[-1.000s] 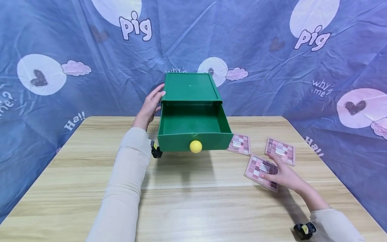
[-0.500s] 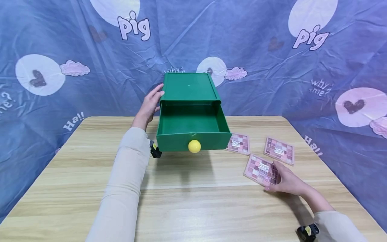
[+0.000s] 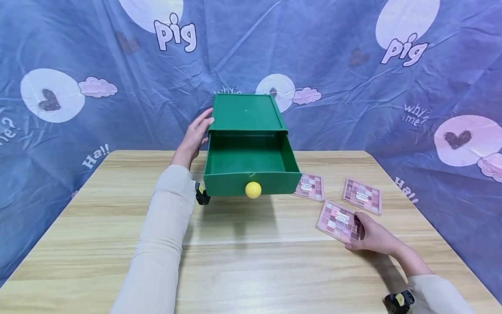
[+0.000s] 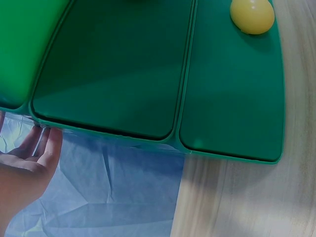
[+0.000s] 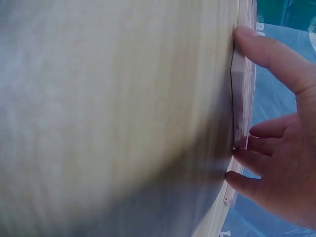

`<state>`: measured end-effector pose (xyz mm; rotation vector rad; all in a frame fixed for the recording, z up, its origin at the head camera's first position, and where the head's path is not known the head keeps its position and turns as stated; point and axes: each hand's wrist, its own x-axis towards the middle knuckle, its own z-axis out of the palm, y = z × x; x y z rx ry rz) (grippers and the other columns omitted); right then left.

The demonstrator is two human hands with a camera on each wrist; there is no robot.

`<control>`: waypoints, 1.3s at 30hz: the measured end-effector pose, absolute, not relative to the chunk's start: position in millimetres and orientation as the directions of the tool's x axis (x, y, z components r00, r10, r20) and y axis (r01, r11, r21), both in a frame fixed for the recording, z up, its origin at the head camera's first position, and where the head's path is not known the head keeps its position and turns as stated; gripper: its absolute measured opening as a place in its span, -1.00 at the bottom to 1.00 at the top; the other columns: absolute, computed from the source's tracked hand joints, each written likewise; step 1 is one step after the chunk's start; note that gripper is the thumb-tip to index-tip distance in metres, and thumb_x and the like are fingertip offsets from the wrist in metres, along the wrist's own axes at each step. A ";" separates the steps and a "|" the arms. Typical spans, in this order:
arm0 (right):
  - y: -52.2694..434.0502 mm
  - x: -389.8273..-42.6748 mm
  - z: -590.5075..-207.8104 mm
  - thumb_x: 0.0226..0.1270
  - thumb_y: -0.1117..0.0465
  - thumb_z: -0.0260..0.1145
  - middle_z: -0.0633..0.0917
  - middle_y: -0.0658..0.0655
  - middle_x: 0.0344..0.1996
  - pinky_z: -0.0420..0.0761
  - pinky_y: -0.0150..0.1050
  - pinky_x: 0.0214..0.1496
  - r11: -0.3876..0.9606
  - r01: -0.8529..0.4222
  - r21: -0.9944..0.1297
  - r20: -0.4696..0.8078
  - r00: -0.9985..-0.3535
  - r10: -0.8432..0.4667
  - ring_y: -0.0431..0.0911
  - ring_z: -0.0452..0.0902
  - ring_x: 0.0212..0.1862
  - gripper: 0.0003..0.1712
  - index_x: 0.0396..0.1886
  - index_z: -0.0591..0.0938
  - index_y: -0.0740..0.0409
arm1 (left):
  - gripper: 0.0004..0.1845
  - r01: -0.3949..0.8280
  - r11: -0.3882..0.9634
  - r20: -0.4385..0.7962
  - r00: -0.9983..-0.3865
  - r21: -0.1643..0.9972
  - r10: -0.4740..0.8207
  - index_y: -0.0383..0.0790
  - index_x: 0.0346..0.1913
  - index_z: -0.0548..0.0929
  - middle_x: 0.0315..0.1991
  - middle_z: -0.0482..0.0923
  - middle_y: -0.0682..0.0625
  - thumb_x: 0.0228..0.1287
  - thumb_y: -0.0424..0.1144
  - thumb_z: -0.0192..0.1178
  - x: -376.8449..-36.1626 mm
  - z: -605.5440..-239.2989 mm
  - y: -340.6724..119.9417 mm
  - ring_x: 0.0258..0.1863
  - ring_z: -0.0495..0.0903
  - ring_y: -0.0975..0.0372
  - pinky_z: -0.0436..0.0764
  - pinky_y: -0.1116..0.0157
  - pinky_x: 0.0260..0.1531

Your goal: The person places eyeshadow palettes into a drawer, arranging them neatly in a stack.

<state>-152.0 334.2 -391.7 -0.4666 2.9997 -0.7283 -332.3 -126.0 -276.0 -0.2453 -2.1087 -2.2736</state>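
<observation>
A green box with a pulled-out drawer [image 3: 252, 185] stands mid-table, a yellow ball knob [image 3: 252, 190] on the drawer's front. My left hand [image 3: 194, 137] rests its extended fingers against the box's left side; in the left wrist view that hand [image 4: 29, 163] touches the lower edge, fingertips partly hidden. On the right, my right hand [image 3: 374, 235] holds a pink eyeshadow palette [image 3: 337, 221] by its near right end, thumb on one edge and fingers on the other. The right wrist view shows this palette [image 5: 242, 98] edge-on between thumb and fingers, low at the table.
Two more palettes lie flat: one [image 3: 362, 196] beyond the right hand, another [image 3: 310, 186] partly hidden behind the drawer's right corner. The drawer's inside [image 3: 247, 155] shows bare green. A blue printed cloth [image 3: 345, 87] hangs behind the wooden table [image 3: 243, 279].
My right hand has slid from above the near palette to its near right end and now grips it there. The left hand and green box have stayed in place.
</observation>
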 end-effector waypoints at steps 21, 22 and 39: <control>332.3 -151.6 -376.3 -0.45 -0.12 0.49 0.37 0.56 -0.11 0.32 0.13 -0.17 0.888 -0.223 -0.402 0.049 -0.974 -0.222 0.28 0.37 -0.18 0.21 0.11 0.18 0.56 | -0.51 0.135 -0.078 0.140 -0.988 0.988 0.067 0.12 0.22 0.29 0.20 0.17 0.06 0.18 -0.08 0.00 -332.9 -276.8 -124.3 0.10 0.23 0.17 0.20 0.06 0.02; 331.8 -151.7 -374.0 -0.45 -0.11 0.49 0.36 0.58 -0.10 0.32 0.14 -0.17 0.888 -0.222 -0.404 0.048 -0.974 -0.221 0.30 0.36 -0.17 0.21 0.12 0.17 0.56 | -0.51 0.136 -0.078 0.141 -0.988 0.988 0.065 0.12 0.22 0.29 0.20 0.16 0.06 0.17 -0.08 0.01 -332.8 -277.0 -124.6 0.10 0.23 0.17 0.20 0.06 0.02; 330.1 -167.8 -317.0 -0.37 -0.06 0.48 0.43 0.49 -0.20 0.38 0.01 -0.29 0.890 -0.250 -0.382 0.073 -0.968 -0.241 0.13 0.39 -0.32 0.13 0.12 0.19 0.54 | -0.51 0.142 -0.080 0.147 -0.987 0.987 0.064 0.12 0.21 0.29 0.21 0.14 0.07 0.18 -0.09 0.00 -331.6 -277.0 -125.6 0.11 0.22 0.18 0.18 0.05 0.03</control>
